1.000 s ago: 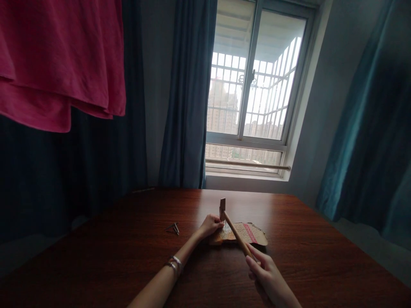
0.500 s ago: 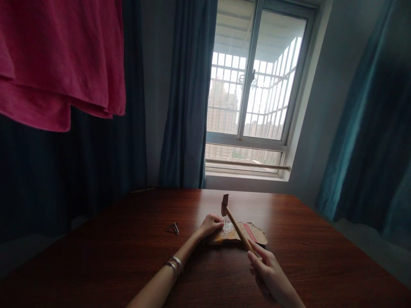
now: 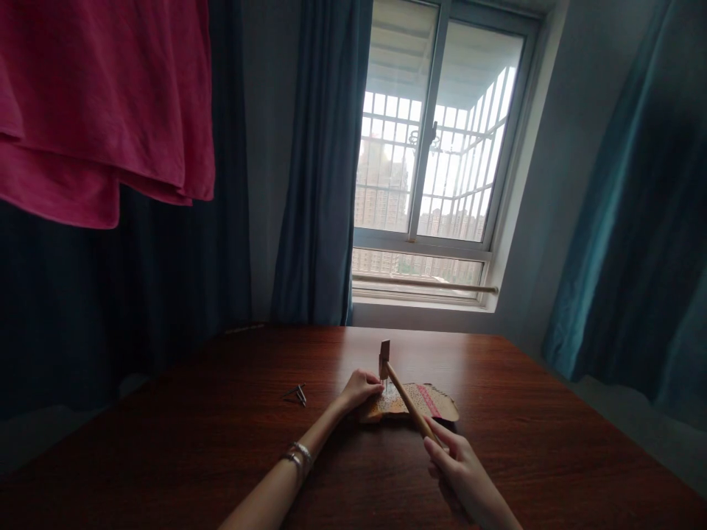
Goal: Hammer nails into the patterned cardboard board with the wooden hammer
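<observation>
My right hand [image 3: 461, 465] is wrapped round the wooden handle of a hammer [image 3: 407, 401], which slants up and away to the left. The hammer's head [image 3: 384, 359] is directly above thin upright nails [image 3: 385, 385]. These nails stand at the left part of a worn piece of cardboard [image 3: 442, 403] with a pink-red band and speckled holes. At the cardboard's left edge, the fingertips of my left hand [image 3: 360, 389] are pinched together at a nail. How deep the nails go is too small to tell.
Several loose nails [image 3: 300, 395] lie to the left on the brown wooden table [image 3: 232, 442]. A pink cloth [image 3: 110, 110] hangs at upper left. Behind the table are a barred window [image 3: 431, 147] and dark blue curtains [image 3: 320, 162].
The hammer's head has come down a little and now sits at the tops of the nails. My left hand has stayed in nearly the same place.
</observation>
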A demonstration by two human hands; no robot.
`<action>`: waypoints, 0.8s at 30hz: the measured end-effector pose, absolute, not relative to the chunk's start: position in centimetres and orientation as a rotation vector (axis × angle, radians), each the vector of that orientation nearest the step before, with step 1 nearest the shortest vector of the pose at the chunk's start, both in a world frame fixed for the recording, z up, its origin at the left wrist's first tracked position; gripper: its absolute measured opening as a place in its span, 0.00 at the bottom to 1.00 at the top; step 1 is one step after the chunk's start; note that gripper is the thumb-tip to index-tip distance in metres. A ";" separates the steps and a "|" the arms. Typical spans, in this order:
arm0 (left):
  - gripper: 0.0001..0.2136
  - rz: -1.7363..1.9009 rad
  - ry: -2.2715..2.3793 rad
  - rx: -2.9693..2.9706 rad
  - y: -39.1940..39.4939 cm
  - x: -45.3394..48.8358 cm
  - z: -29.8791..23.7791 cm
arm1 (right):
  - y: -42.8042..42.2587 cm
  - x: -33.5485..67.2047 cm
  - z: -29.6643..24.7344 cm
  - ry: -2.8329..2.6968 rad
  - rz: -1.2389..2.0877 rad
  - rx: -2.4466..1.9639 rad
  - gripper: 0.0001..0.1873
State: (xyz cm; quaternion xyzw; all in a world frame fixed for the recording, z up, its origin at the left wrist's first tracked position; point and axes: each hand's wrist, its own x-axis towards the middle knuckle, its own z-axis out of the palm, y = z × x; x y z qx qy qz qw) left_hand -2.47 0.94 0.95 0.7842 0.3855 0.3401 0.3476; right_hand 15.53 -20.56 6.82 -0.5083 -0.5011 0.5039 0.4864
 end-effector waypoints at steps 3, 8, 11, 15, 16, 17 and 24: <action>0.16 0.887 0.974 2.043 1.2 -2.5 0.8 | -20.5 15.7 6.9 -1.249 1.235 -1.235 0.38; 0.15 0.893 0.976 2.048 1.2 -2.5 0.6 | -20.6 15.4 7.0 -1.214 1.241 -1.219 0.36; 0.15 0.876 1.011 2.046 1.1 -2.5 0.8 | -20.5 15.3 6.8 -1.218 1.257 -1.214 0.37; 0.14 0.865 0.970 2.052 0.9 -2.5 1.0 | -20.9 15.9 6.8 -1.173 1.290 -1.203 0.38; 0.13 0.866 0.950 2.052 0.9 -2.6 1.0 | -21.0 16.2 6.8 -1.144 1.291 -1.205 0.38; 0.12 0.865 0.942 2.042 0.9 -2.6 0.9 | -21.1 16.5 6.8 -1.113 1.285 -1.205 0.39; 0.16 0.950 1.031 1.712 2.2 -2.7 -0.2 | -21.2 20.9 5.5 -1.051 0.885 -1.385 0.38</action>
